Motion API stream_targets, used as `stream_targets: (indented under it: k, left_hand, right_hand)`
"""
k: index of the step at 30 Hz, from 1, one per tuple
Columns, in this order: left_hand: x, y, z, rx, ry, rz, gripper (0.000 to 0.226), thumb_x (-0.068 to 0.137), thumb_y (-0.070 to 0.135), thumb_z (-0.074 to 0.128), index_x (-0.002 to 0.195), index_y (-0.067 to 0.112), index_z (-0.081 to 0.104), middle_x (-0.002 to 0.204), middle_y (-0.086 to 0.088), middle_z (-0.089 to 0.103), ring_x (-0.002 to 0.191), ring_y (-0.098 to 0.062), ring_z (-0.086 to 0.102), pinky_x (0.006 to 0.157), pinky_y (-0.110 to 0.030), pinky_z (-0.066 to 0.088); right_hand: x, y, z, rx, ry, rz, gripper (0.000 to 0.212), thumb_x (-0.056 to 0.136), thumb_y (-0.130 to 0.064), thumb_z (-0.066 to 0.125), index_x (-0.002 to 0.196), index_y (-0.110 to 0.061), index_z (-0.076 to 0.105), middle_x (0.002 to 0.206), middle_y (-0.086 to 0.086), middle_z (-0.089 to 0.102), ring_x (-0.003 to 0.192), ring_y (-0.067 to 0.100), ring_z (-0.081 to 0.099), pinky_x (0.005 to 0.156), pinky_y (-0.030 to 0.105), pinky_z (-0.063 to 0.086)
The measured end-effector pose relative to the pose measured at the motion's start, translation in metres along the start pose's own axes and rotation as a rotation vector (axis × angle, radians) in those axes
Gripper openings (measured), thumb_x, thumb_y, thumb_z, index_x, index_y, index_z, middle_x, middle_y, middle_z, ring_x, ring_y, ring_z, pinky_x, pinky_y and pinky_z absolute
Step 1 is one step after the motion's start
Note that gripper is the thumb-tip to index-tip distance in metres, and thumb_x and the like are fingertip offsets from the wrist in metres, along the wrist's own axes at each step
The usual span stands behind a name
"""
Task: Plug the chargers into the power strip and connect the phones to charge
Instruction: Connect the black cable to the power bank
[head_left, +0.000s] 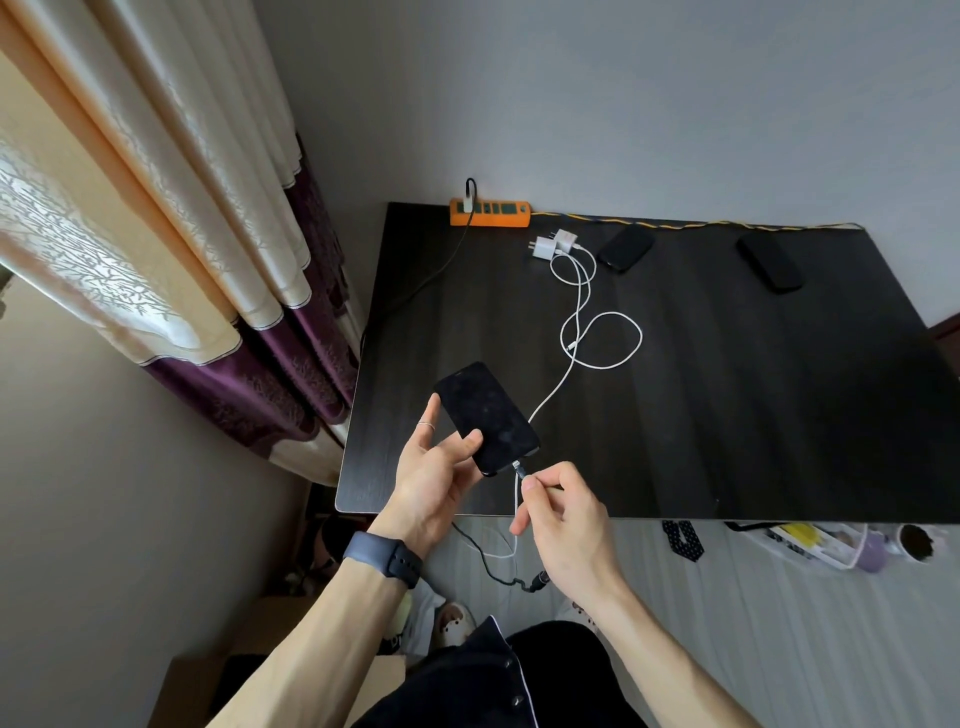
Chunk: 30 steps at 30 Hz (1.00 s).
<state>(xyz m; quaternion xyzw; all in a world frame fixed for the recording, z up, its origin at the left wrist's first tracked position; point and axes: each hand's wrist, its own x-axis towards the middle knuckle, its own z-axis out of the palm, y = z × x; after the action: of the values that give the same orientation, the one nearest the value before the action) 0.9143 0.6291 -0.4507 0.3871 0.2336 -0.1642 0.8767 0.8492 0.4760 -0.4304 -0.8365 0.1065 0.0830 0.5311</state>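
My left hand holds a black phone above the near left part of the dark table, thumb on its screen. My right hand pinches the white cable's connector at the phone's bottom port. The white cable runs back to two white chargers lying unplugged near the orange power strip at the far edge. One plug with a dark cord sits in the strip's left socket. Two more black phones lie at the back.
Curtains hang at the left beside the table. A second white cable loop lies mid-table. A thin black cord dangles below the table's front edge. Small containers and a cup sit on the floor at the right.
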Motion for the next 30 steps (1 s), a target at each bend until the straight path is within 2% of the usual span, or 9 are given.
stream_targets:
  k: [4, 7, 9, 14, 18, 22, 26, 28, 30]
  left_hand:
    - [-0.001, 0.002, 0.002, 0.170, 0.020, 0.097, 0.082, 0.090, -0.006, 0.063, 0.153, 0.034, 0.029, 0.107, -0.013, 0.076, 0.097, -0.030, 0.073, 0.078, -0.039, 0.061]
    - [-0.001, -0.001, 0.005, 0.229, 0.016, 0.156, 0.081, 0.092, -0.004, 0.063, 0.154, 0.033, 0.027, 0.075, 0.006, 0.072, 0.066, -0.011, 0.068, 0.069, -0.030, 0.059]
    - [0.000, -0.003, 0.004, 0.256, 0.023, 0.183, 0.080, 0.093, -0.004, 0.062, 0.155, 0.032, 0.025, 0.065, 0.011, 0.065, 0.059, -0.004, 0.063, 0.065, -0.026, 0.058]
    - [0.001, 0.008, -0.001, 0.348, 0.035, 0.238, 0.079, 0.091, -0.003, 0.064, 0.151, 0.037, 0.034, 0.096, -0.007, 0.075, 0.096, -0.024, 0.074, 0.073, -0.036, 0.061]
    - [0.000, 0.018, -0.009, 0.445, 0.100, 0.271, 0.079, 0.092, -0.003, 0.064, 0.151, 0.039, 0.034, 0.104, -0.015, 0.073, 0.100, -0.028, 0.073, 0.084, -0.045, 0.061]
    - [-0.002, 0.024, -0.015, 0.545, 0.119, 0.341, 0.078, 0.094, 0.000, 0.063, 0.150, 0.044, 0.031, 0.092, 0.000, 0.075, 0.089, -0.011, 0.073, 0.074, -0.026, 0.061]
    - [0.006, 0.043, -0.040, 0.721, 0.128, 0.294, 0.076, 0.094, 0.002, 0.063, 0.150, 0.040, 0.028, 0.080, 0.013, 0.074, 0.077, 0.003, 0.068, 0.066, -0.007, 0.050]
    - [0.017, 0.058, -0.061, 0.870, 0.094, 0.191, 0.078, 0.092, -0.004, 0.061, 0.152, 0.035, 0.030, 0.066, 0.018, 0.067, 0.060, 0.005, 0.058, 0.057, -0.008, 0.045]
    - [0.032, 0.075, -0.078, 1.060, 0.069, 0.090, 0.082, 0.087, -0.013, 0.056, 0.153, 0.029, 0.031, 0.067, 0.016, 0.068, 0.055, 0.002, 0.055, 0.056, -0.014, 0.046]
  right_hand:
    - [0.001, 0.004, 0.004, 0.021, 0.001, 0.022, 0.016, 0.102, -0.026, 0.049, 0.087, -0.022, 0.051, 0.070, -0.007, 0.075, 0.035, 0.005, 0.040, 0.042, 0.015, 0.031]
    - [0.002, 0.005, 0.010, 0.108, 0.031, 0.013, 0.016, 0.103, -0.023, 0.049, 0.087, -0.024, 0.049, 0.071, -0.005, 0.075, 0.036, 0.006, 0.038, 0.042, 0.017, 0.031]
    - [0.002, 0.005, 0.015, 0.119, 0.054, 0.000, 0.017, 0.103, -0.022, 0.048, 0.087, -0.026, 0.047, 0.073, -0.006, 0.075, 0.038, 0.006, 0.041, 0.045, 0.020, 0.032]
    - [0.006, 0.005, 0.026, 0.161, 0.007, 0.034, 0.017, 0.103, -0.021, 0.049, 0.086, -0.023, 0.048, 0.074, -0.003, 0.076, 0.042, 0.005, 0.044, 0.050, 0.024, 0.034]
    - [0.006, -0.002, 0.041, 0.299, -0.025, 0.099, 0.015, 0.104, -0.018, 0.049, 0.089, -0.017, 0.050, 0.075, 0.003, 0.075, 0.041, 0.004, 0.040, 0.046, 0.022, 0.034]
    - [0.006, -0.008, 0.054, 0.329, -0.025, 0.090, 0.013, 0.104, -0.018, 0.049, 0.091, -0.019, 0.052, 0.074, 0.003, 0.074, 0.047, 0.001, 0.049, 0.050, 0.021, 0.036]
    - [0.021, -0.009, 0.053, 0.198, -0.290, 0.051, 0.012, 0.101, -0.031, 0.052, 0.094, -0.021, 0.055, 0.086, -0.005, 0.079, 0.065, 0.004, 0.067, 0.063, 0.025, 0.051]
    - [0.036, -0.004, 0.047, -0.089, -0.500, 0.045, 0.026, 0.092, -0.053, 0.053, 0.096, -0.030, 0.063, 0.096, -0.012, 0.077, 0.088, 0.000, 0.069, 0.078, 0.025, 0.054]
    - [0.053, 0.009, 0.041, -0.316, -0.610, 0.071, 0.037, 0.084, -0.065, 0.051, 0.100, -0.035, 0.066, 0.100, -0.016, 0.074, 0.095, -0.002, 0.066, 0.079, 0.021, 0.052]
